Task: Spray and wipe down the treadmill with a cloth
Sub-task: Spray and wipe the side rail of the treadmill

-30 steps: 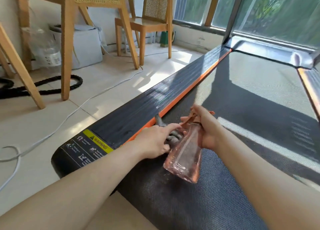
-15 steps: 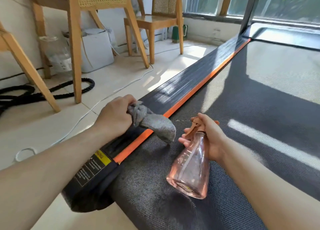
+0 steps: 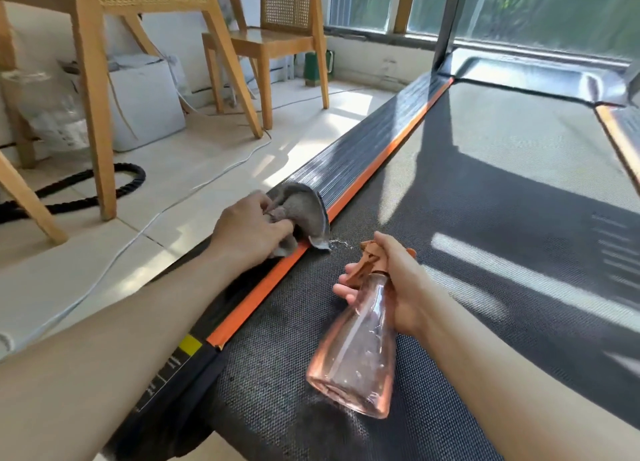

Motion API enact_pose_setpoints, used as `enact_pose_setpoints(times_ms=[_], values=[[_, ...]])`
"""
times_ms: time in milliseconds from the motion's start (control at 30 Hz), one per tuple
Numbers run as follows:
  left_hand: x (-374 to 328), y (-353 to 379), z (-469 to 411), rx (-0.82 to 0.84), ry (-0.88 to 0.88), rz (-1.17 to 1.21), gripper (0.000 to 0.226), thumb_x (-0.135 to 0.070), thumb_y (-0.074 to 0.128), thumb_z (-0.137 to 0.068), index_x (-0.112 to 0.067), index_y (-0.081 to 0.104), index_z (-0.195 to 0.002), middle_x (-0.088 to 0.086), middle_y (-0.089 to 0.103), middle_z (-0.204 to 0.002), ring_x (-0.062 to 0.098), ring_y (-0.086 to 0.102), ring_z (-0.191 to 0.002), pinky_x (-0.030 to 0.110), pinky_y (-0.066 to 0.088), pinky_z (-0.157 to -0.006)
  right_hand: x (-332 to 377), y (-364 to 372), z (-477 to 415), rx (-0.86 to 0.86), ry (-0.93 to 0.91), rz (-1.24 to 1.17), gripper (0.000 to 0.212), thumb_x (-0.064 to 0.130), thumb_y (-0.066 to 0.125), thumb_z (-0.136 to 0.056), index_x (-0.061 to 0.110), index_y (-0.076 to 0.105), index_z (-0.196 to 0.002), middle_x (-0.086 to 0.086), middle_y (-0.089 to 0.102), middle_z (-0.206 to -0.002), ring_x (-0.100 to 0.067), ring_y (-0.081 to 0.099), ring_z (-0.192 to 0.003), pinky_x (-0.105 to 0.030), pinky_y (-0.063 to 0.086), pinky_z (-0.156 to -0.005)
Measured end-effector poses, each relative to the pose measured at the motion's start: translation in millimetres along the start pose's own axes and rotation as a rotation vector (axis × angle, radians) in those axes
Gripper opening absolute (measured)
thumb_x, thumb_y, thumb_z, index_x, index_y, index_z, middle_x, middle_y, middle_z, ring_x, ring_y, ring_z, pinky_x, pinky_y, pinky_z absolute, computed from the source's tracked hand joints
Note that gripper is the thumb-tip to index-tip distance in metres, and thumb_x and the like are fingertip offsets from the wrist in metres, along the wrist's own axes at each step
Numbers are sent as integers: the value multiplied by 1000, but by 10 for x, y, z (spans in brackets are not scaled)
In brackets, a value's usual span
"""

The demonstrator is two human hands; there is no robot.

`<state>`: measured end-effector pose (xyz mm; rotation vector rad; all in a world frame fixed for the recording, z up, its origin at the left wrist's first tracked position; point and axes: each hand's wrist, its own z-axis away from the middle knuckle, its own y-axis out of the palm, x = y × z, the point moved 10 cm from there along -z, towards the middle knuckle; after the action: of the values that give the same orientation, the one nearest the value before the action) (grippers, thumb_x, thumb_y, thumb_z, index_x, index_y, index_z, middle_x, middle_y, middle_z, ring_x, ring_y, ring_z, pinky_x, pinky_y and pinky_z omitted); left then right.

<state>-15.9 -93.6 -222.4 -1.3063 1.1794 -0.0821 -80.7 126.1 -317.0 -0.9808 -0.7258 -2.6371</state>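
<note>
Left hand grips the cloth on the treadmill side rail. Right hand grips the spray bottle over the belt. Chairs stand beside.

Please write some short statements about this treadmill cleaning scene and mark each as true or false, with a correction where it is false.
1. The left hand grips the grey cloth against the treadmill's side rail. True.
2. Both hands hold the cloth. False: the right hand holds the spray bottle.
3. The spray bottle is green. False: it is clear pink.
4. An orange stripe runs between the side rail and the belt. True.
5. A black rope lies on the floor by a wooden chair. True.
</note>
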Motion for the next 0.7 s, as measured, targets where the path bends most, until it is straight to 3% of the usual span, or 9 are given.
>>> enact_pose_setpoints(times_ms=[67, 133, 233, 300, 367, 433, 533, 700], values=[[-1, -36, -24, 38, 71, 14, 49, -14, 66, -69, -33, 50, -111, 2, 61, -98, 28, 56, -90, 31, 40, -73, -12, -10, 20, -5, -10, -33, 56, 52, 52, -95, -4, 54, -100, -20, 55, -87, -30, 60, -58, -29, 50, -43], [-30, -8, -16, 119, 204, -90, 69, -10, 60, -68, -41, 47, -128, 5, 55, -118, 30, 53, -110, 34, 43, -91, -4, -38, 35, -41, -30, -82, 48, 47, 53, -95, 0, 51, -101, -15, 49, -78, -26, 53, -55, -29, 47, -43], [-56, 277, 158, 330, 341, -314, 58, -33, 57, -76, -43, 52, -133, -4, 52, -131, 24, 49, -123, 38, 39, -105, 36, -56, 33, -57, -53, -75, 49, 47, 53, -96, 0, 52, -110, -19, 53, -88, -27, 56, -54, -31, 51, -44], [-85, 409, 242, 408, 389, -359, 48, -44, 51, -76, -41, 62, -122, -10, 61, -119, 18, 56, -114, 37, 46, -96, 42, -37, 32, -40, -38, -6, 59, 51, 52, -96, -7, 57, -109, -24, 60, -98, -31, 65, -56, -32, 56, -45], [-138, 306, 230, 322, 425, -403, 35, -50, 46, -66, -32, 69, -85, -10, 65, -82, 18, 61, -84, 31, 48, -68, 57, 19, 23, -6, -34, 12, 62, 52, 52, -96, -8, 59, -109, -26, 62, -98, -33, 67, -57, -32, 56, -45], [-86, 138, 178, 224, 390, -487, 29, -49, 47, -58, -22, 58, -60, -4, 52, -56, 23, 52, -63, 26, 32, -48, 64, 106, 1, 31, -27, 17, 58, 51, 53, -95, -6, 59, -101, -23, 63, -84, -32, 64, -55, -32, 53, -44], [212, -104, 132, 153, 228, -504, 27, -43, 46, -56, -20, 59, -62, -2, 53, -59, 30, 53, -68, 28, 33, -55, -1, 265, -27, 51, 21, 120, 60, 55, 54, -93, -5, 59, -89, -19, 60, -74, -30, 61, -52, -30, 52, -44], [740, -545, 38, 19, -80, -253, 19, -24, 52, -70, -13, 64, -79, 9, 63, -77, 29, 51, -76, 30, 35, -61, -84, 465, -71, 87, 50, 219, 57, 58, 56, -91, 2, 57, -98, -13, 58, -77, -29, 65, -52, -32, 55, -45]])
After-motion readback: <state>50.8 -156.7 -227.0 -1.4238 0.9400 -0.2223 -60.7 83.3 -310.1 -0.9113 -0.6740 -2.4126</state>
